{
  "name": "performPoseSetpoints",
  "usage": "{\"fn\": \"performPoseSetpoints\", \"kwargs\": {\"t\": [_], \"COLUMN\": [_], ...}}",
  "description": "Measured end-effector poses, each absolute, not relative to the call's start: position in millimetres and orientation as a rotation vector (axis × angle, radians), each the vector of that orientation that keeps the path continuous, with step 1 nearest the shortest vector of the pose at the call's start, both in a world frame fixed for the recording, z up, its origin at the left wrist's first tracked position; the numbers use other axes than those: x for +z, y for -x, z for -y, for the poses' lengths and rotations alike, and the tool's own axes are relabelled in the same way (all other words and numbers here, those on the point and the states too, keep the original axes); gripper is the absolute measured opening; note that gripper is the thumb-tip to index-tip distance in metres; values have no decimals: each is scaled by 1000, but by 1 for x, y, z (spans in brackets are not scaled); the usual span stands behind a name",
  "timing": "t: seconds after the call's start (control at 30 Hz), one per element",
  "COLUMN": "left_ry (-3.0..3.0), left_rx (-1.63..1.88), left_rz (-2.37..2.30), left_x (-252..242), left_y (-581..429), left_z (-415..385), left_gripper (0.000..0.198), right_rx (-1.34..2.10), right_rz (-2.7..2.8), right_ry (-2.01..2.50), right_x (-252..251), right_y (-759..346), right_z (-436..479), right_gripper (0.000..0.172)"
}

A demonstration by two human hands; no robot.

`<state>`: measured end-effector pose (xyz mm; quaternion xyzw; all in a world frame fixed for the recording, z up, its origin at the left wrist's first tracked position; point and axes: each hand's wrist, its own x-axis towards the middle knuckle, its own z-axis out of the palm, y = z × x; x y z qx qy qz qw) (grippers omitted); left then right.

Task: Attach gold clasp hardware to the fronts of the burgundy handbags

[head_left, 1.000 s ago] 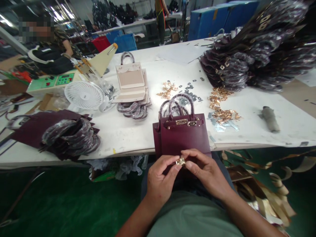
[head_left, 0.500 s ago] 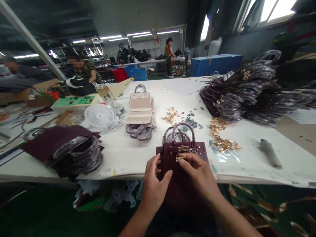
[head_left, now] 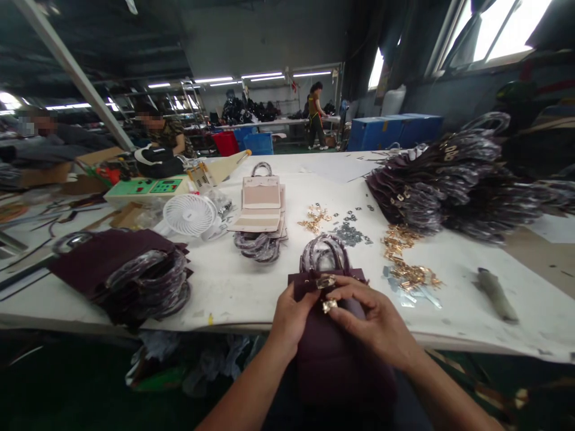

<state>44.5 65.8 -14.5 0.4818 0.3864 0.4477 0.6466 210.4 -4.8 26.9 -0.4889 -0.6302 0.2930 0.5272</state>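
A dark purple handbag (head_left: pixel 332 365) leans at the table's front edge, its plastic-wrapped handles (head_left: pixel 326 251) standing up. My left hand (head_left: pixel 290 317) grips the bag's upper left side, thumb reaching toward a gold metal plate (head_left: pixel 326 281) on the strap. Between the thumb and fingers of my right hand (head_left: pixel 377 317) is a small gold clasp piece (head_left: pixel 329 306), held just in front of the bag below that plate. The right fingertips are close to the strap; whether they touch it is hard to tell.
Gold fittings (head_left: pixel 411 275) and grey metal plates (head_left: pixel 350 233) lie beyond and right of the bag. Purple bag parts (head_left: pixel 121 269) are stacked at left, more (head_left: pixel 431 179) at right. Beige panels (head_left: pixel 260 206), a white fan (head_left: pixel 189 214) and a grey-green cylindrical object (head_left: pixel 496 294) are also there.
My left hand has closed onto the bag's upper edge. My right hand has lowered the gold piece slightly, and the bag has tilted, its handles now drawn together. The camera view has shifted a little.
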Motion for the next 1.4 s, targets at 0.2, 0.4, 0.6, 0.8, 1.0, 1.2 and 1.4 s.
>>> {"fn": "performPoseSetpoints", "kwargs": {"t": [0.2,0.4,0.6,0.8,1.0,1.2,1.4], "left_ry": [-850,-560,-493,-483,-538,-505,-470], "left_rx": [1004,812,738,726,756,746,725], "left_rz": [-740,-531,-501,-456,-435,-419,-439], "left_x": [-12,-12,-19,-20,-22,-23,-22], "left_y": [-58,-61,-59,-59,-59,-59,-60], "left_z": [-72,-78,-81,-81,-80,-81,-84], "left_gripper": [46,52,52,52,51,52,53], "right_rx": [243,163,98,-14,-201,-183,-62], "right_rz": [1652,1838,1962,2054,2192,2350,2390], "right_ry": [1439,1553,1591,1594,1644,1612,1525], "right_x": [11,14,15,11,13,16,16], "right_y": [-262,-271,-273,-271,-264,-267,-278], "right_z": [-14,-23,-28,-30,-36,-46,-49], "right_gripper": [16,21,23,24,24,26,32]}}
